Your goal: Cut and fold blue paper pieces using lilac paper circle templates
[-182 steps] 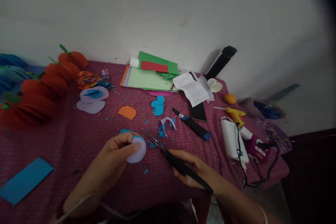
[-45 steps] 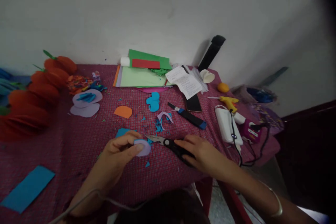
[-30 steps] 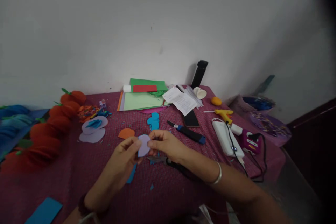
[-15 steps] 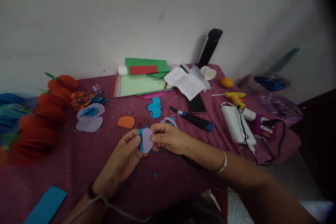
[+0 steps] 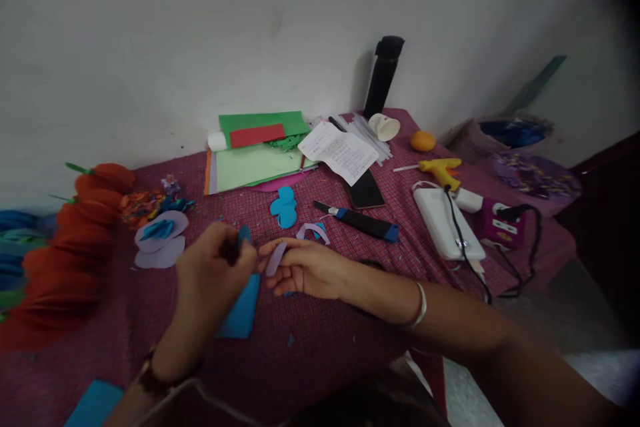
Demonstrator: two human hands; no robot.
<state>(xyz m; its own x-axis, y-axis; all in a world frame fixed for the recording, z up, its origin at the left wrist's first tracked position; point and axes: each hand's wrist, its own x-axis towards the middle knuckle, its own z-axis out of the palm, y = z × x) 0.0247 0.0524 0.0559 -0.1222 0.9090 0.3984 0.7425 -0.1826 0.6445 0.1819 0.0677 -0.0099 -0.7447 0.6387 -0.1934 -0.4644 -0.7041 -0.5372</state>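
Observation:
My left hand (image 5: pixel 213 273) is closed in a pinch on a small blue paper piece (image 5: pixel 244 235), just above a larger blue paper scrap (image 5: pixel 241 312) lying on the red checked cloth (image 5: pixel 325 340). My right hand (image 5: pixel 303 268) rests on the cloth beside it and holds a lilac paper circle (image 5: pixel 276 259) edge-on between thumb and fingers. The two hands are a little apart. A black scissors handle (image 5: pixel 371 265) shows behind my right wrist; the blades are hidden.
Blue cutouts (image 5: pixel 284 207), a lilac strip (image 5: pixel 313 231), a utility knife (image 5: pixel 357 220), a phone (image 5: pixel 367 191) and stacked coloured paper (image 5: pixel 253 160) lie behind the hands. To the right are a power bank (image 5: pixel 443 223) and glue gun (image 5: pixel 440 170). Orange paper pumpkins (image 5: pixel 75 240) sit at left.
The hands have drawn apart: the blue piece went with my left hand, the lilac circle stayed in my right. Earlier my right hand laid the scissors down.

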